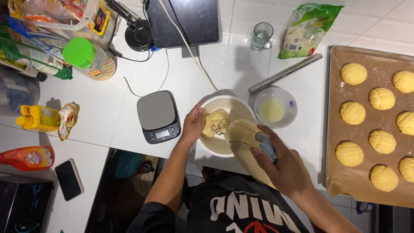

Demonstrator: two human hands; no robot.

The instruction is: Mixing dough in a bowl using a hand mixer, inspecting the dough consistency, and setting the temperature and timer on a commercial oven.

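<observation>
A cream hand mixer (243,144) is being gripped by the right hand (284,170), fingers wrapped closed around its handle, its beaters being lowered into pale yellow batter (214,122). The white mixing bowl (235,105) at the counter's near edge is being steadied by the left hand (192,125), curled over its rim. The batter is looking thick and lumpy, so mixing is judged partly done. Farther off, one digital scale (158,115), one small bowl of liquid (275,107) and one glass (262,36) are being left aside, while nine scored dough buns are being counted on the baking tray (377,190).
</observation>
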